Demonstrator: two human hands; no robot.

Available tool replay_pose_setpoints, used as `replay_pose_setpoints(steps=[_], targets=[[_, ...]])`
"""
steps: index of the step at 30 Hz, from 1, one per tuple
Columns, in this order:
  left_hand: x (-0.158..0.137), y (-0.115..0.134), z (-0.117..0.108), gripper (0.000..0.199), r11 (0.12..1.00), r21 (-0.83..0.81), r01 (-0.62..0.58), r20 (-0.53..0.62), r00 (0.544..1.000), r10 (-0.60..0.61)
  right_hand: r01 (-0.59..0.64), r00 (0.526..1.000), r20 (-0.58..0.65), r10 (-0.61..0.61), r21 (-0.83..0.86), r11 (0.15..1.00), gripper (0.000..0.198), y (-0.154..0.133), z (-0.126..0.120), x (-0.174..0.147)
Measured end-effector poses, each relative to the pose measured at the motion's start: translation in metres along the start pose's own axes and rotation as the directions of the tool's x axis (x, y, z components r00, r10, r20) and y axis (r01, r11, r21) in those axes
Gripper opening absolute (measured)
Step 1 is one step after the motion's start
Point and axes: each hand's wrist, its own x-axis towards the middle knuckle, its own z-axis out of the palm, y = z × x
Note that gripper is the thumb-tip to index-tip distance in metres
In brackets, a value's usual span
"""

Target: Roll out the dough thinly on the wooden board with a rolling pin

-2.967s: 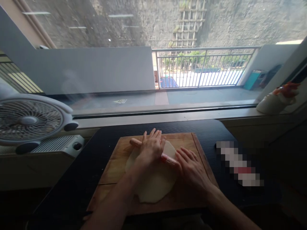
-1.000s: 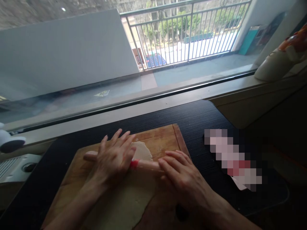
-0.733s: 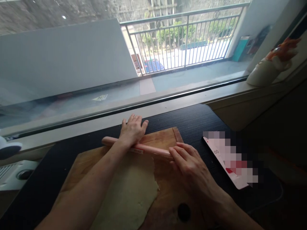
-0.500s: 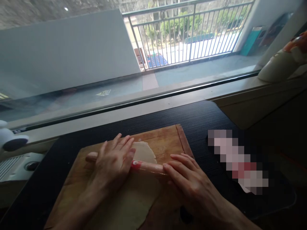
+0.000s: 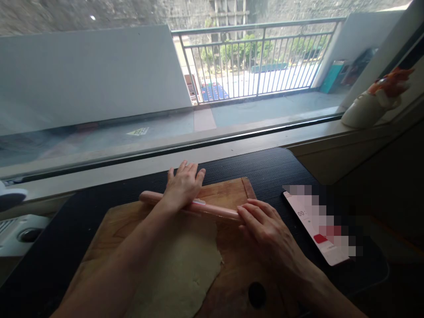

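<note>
First, resting the left hand across the rolling pin, with fingers spread wide beyond it; nearer than those, dough on the cutting board; then holding the pin's end in curled fingers of the right hand; right of them, a phone on the tabletop.

Both bare arms stretch forward, the left forearm slanting inward from one side, the right forearm from the other. The left hand reaches farther out, back upward, fingers extended, thumb spread away. The right hand has its fingers bent, pointing inward; its palm is hidden from me.
</note>
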Motion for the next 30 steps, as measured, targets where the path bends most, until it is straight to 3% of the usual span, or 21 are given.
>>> replay_pose_setpoints(steps=[4,7,9,14,17,20,24,27,30], targets=[[-0.090,-0.018,-0.007,0.054,0.999,0.038,-0.001,0.006,1.000,0.001,0.127,0.976,0.155,-0.154,0.169,0.977,0.032,-0.017,0.000,-0.007],[-0.113,-0.019,-0.011,0.055,0.997,0.078,-0.008,-0.002,1.000,0.009,0.162,0.959,0.193,-0.206,0.222,0.961,0.035,-0.021,0.001,-0.008],[-0.093,-0.015,-0.009,0.055,0.998,0.060,0.018,0.031,0.999,-0.020,0.120,0.974,0.171,-0.151,0.177,0.977,0.033,-0.017,0.002,-0.006],[0.008,0.006,-0.003,0.059,0.996,-0.015,0.090,0.113,0.990,-0.087,-0.011,1.000,0.023,0.011,-0.013,1.000,0.029,-0.003,0.002,0.008],[0.024,0.012,-0.007,0.058,0.994,-0.014,0.105,0.119,0.988,-0.103,-0.017,1.000,-0.009,0.017,-0.040,0.999,0.028,-0.007,-0.001,0.005],[-0.031,-0.001,-0.011,0.053,0.999,-0.014,0.053,0.067,0.996,-0.052,0.065,0.998,-0.002,-0.065,-0.010,0.998,0.033,-0.018,-0.002,-0.016],[-0.172,-0.026,-0.005,0.051,0.999,0.030,-0.023,-0.139,0.990,0.027,0.253,0.965,0.045,-0.257,0.070,0.965,0.041,-0.033,-0.004,-0.035],[-0.252,-0.040,0.001,0.064,0.989,0.106,-0.104,-0.217,0.968,0.126,0.307,0.936,0.135,-0.326,0.143,0.941,0.027,-0.040,0.003,-0.004],[-0.268,-0.052,0.000,0.064,0.988,0.150,-0.025,-0.262,0.963,0.064,0.360,0.909,0.160,-0.386,0.168,0.918,0.019,-0.047,0.029,0.058]])
